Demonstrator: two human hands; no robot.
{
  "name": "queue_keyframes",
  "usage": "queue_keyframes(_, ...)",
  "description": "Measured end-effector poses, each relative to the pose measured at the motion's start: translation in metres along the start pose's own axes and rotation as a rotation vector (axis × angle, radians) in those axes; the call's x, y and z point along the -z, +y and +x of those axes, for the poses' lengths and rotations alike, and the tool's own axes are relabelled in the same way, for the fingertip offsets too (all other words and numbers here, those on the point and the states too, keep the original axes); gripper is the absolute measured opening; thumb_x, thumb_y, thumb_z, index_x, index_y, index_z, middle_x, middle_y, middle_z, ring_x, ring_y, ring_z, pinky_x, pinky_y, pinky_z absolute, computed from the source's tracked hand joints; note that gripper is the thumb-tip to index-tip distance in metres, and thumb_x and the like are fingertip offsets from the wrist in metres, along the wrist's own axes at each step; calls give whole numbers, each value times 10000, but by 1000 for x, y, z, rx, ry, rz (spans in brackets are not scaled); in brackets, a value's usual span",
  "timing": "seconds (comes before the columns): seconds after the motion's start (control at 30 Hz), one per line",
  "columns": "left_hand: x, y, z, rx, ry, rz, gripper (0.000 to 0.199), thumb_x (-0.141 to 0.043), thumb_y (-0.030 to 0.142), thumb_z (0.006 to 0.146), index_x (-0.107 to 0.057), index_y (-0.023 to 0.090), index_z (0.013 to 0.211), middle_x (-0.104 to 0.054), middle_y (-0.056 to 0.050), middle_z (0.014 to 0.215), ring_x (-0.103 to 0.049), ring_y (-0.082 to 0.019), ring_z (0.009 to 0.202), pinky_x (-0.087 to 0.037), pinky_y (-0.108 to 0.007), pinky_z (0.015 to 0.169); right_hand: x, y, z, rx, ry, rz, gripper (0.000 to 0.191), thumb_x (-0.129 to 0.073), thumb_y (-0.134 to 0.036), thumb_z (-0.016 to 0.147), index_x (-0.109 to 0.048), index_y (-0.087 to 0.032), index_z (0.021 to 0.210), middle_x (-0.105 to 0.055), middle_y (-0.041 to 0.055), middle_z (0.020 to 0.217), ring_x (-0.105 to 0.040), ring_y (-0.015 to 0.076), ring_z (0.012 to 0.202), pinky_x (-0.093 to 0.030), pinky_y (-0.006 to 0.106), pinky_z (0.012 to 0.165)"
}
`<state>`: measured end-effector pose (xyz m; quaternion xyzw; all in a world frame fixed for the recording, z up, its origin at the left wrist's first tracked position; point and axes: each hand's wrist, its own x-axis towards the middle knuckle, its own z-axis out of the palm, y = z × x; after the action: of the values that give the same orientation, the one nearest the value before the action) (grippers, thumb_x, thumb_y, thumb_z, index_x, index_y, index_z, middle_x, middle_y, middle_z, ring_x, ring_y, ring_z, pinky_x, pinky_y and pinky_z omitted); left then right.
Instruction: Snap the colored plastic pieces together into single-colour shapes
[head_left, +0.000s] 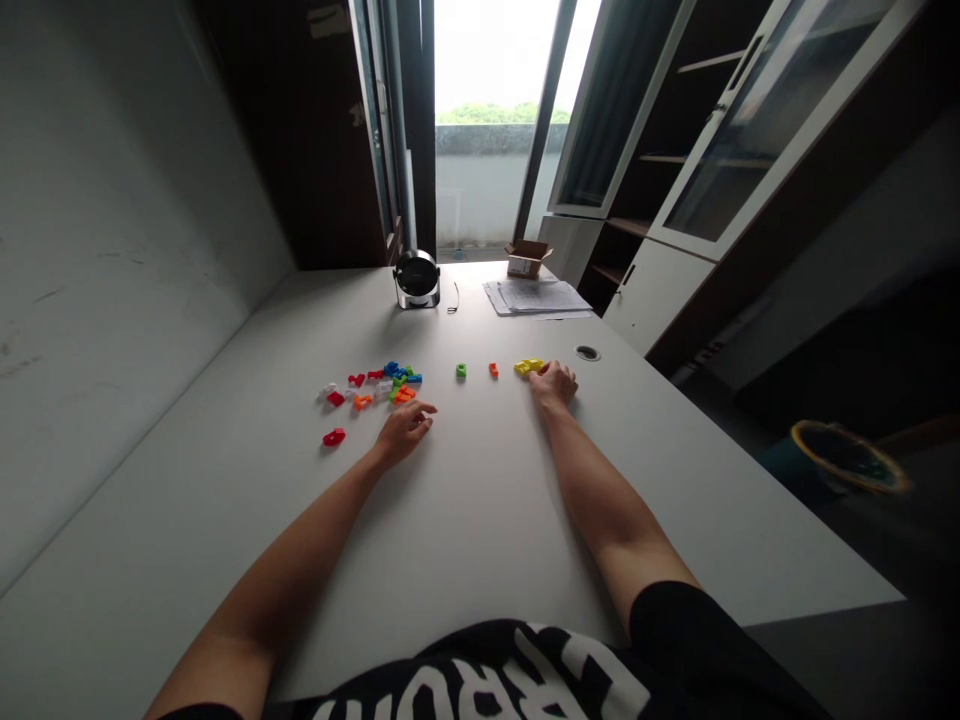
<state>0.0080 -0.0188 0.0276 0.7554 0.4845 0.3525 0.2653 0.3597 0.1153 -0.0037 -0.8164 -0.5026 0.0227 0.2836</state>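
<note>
My right hand [555, 384] is at the right end of a small group of yellow plastic pieces [528, 367], its fingertips closed on a yellow piece there and partly covering it. My left hand [405, 432] rests on the table with its fingers apart and nothing in them. Just beyond it lie orange pieces [403, 395], part of a loose cluster with blue pieces [393, 370], white pieces [383, 388] and red pieces [356, 380]. Between the hands and farther out, a green piece [461, 370] and an orange-red piece [493, 370] sit singly. One red piece [334, 437] lies nearer me.
A round black device on a stand [417, 278] is at the far edge, with a short cord [454, 298] beside it. Papers [536, 297] and an open cardboard box [528, 259] lie at the far right. A cable hole [587, 353] is right of my right hand. A wall [135, 280] borders the left.
</note>
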Motion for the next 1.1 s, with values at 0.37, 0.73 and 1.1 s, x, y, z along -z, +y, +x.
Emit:
queue_keyframes(0.37,1,1,-1,-6,-10,14,228,-555,265,909,-704,213,1074,-687,-58,1063,-645,-169,836,-520,-293,737,3,-1,-2,22,9,33,198,-603,-352,825,-574,-206,955,-630,114,1037,-512,280,1017,-369,375,868)
queue_keyframes(0.73,0,0,0,-9,-12,13,226,-552,250,908,-704,214,1070,-684,-54,1049,-640,-167,829,-519,-300,753,-3,3,2,34,49,69,172,-625,-337,793,-558,-215,896,-641,91,963,-536,273,943,-379,362,824)
queue_keyframes(1.1,8,-15,1,35,241,358,213,-526,185,895,-710,222,994,-687,-72,1119,-593,-278,1109,-488,-439,978,-3,-13,-4,268,139,293,97,-525,-293,853,-556,-210,814,-640,62,840,-547,221,812,-407,333,804)
